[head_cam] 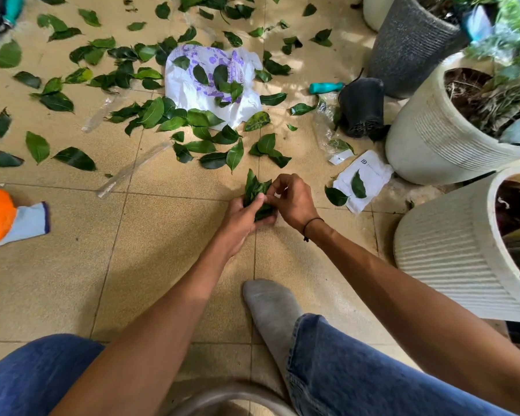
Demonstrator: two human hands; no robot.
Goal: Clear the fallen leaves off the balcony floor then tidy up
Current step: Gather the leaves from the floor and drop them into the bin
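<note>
Both hands together just above centre frame, low over the beige tiled floor (150, 265). Left hand (243, 217) curled round a bunch of leaves (254, 187), thumb pressed across the front, leaf tips fanning out at twelve o'clock from the fist. Right hand (291, 199) right against it at three o'clock, fingertips pinched on the edge of the same bunch; black cord (311, 223) round that wrist.

Loose green leaves (210, 148) scattered thick across the floor from ten through one o'clock, nearest ones just beyond the hands. White plastic bag with purple print (204, 94) lying flat at twelve o'clock, several leaves on top. White paper packet (365, 181) at three o'clock, one leaf on it, another at its edge. Orange and grey glove (9, 220) at nine o'clock, well apart. Small black pot (362, 106) tipped on its side at two o'clock, teal handle (326, 87) just beside it. White ribbed planters (439, 139) along the right edge, dark grey planter (409, 46) behind. Grey sock (270, 307) and blue jeans (342, 370) at six o'clock.
</note>
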